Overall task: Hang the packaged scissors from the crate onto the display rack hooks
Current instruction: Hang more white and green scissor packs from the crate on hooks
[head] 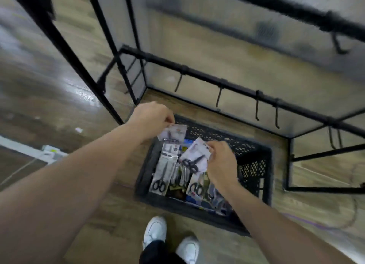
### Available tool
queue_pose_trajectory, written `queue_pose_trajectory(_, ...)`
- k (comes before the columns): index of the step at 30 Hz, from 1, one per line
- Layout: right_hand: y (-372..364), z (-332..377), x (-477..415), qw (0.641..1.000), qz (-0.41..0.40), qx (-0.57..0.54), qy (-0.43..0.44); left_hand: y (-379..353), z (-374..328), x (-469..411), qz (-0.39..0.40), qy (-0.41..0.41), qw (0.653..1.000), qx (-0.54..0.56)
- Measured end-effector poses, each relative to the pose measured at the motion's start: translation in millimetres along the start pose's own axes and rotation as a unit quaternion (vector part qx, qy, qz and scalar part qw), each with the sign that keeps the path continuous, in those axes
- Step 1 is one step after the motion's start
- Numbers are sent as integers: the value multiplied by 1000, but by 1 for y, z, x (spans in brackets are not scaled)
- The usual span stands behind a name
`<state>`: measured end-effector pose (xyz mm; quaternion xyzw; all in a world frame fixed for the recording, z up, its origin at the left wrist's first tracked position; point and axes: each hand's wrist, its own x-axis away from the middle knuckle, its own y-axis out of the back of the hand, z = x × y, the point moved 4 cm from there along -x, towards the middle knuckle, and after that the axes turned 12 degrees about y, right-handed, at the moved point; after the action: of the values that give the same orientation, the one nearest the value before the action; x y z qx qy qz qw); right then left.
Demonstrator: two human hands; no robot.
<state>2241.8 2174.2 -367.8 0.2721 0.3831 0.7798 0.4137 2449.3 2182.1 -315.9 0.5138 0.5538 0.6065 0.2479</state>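
Observation:
A black perforated crate sits on the floor and holds several packaged scissors. My left hand pinches the top of a small scissors pack above the crate's far left corner. My right hand grips the edge of a white pack with black-handled scissors, lifted over the crate's middle. Beyond the crate runs the black display rack rail with bare hooks hanging from it. A higher rail with one hook crosses the top right.
The rack's black frame posts stand at the left and its base bars lie at the right of the crate. My white shoes stand just before the crate on the wooden floor. A white object lies at the left.

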Motion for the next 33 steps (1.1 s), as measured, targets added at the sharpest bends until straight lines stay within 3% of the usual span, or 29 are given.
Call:
queue_pose_trajectory(4,97,70,-10,998,-50,-19,33,109,9,42,-36,-5,999,20)
queue_pose_trajectory(10,179,182,-16,992,-14,42,122,237,25,91,-59,-5,998,39)
queue_pose_trajectory(17,232,270,-34,986,-70,39,149,363,50,115,-184,-26,976,112)
queue_pose_trajectory(23,244,317,-45,975,-97,27,200,423,64,111,-324,-125,925,154)
queue_pose_trajectory(28,248,344,-60,964,-131,19,231,437,58,96,-317,-147,923,160)
queue_pose_trajectory(33,256,363,-68,933,-221,-4,284,450,60,81,-240,-125,943,195)
